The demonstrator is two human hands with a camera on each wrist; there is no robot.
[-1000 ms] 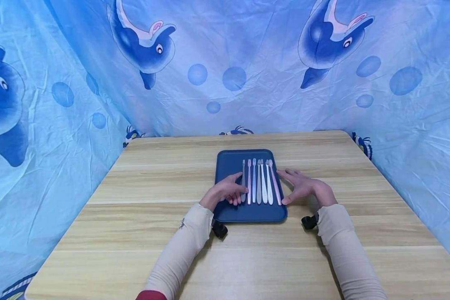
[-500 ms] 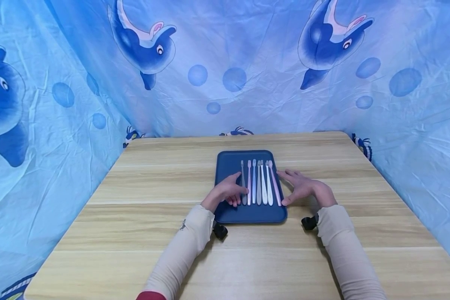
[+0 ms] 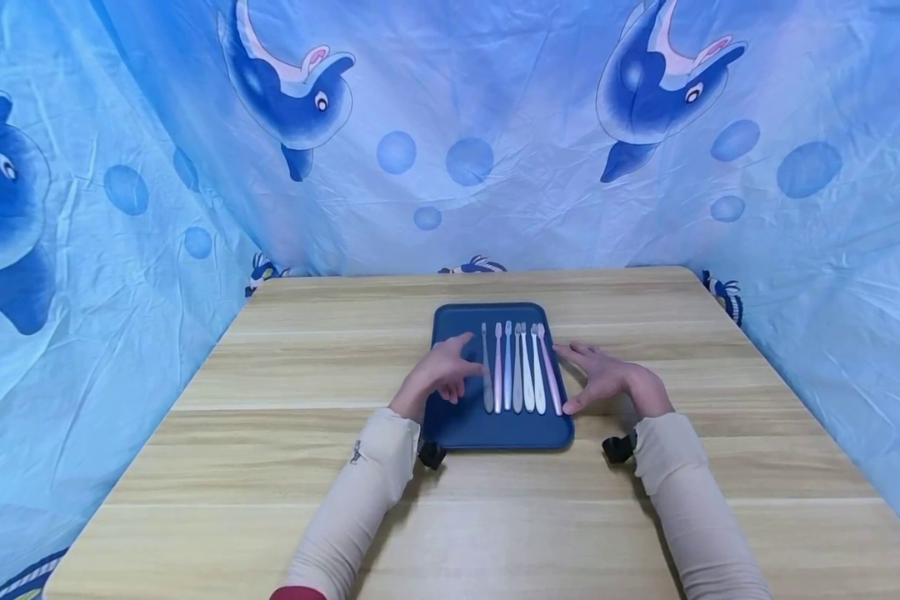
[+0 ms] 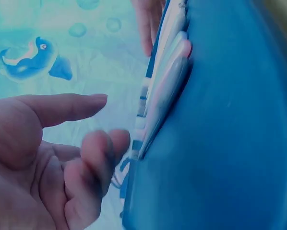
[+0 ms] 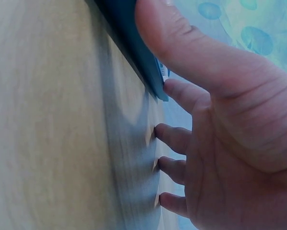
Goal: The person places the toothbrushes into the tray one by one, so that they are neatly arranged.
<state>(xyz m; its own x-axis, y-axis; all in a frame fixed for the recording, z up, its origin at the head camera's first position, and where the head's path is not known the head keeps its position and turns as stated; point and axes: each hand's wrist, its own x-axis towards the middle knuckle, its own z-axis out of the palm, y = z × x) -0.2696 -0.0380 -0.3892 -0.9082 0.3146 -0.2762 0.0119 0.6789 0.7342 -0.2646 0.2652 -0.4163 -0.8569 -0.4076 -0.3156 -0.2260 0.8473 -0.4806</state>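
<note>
Several toothbrushes lie side by side on a dark blue tray (image 3: 457,429), heads at the far end. At the left of the row is a grey toothbrush (image 3: 487,392); at its right is a slanted pink toothbrush (image 3: 551,379). My left hand (image 3: 438,371) hovers over the tray's left part, empty, thumb and index finger apart and the others loosely bent. The left wrist view shows a gap between that hand and the grey toothbrush (image 4: 167,91). Spread fingers of my right hand (image 3: 603,379) rest at the tray's right rim, the thumb against its side (image 5: 129,38).
The tray sits on a wooden table (image 3: 270,450) with a pale grain. A blue curtain (image 3: 435,108) printed with dolphins hangs behind the table and at both sides.
My left hand has let go of the grey toothbrush and drawn back to the left. That toothbrush has shifted slightly left at its head. My right hand has stayed in place.
</note>
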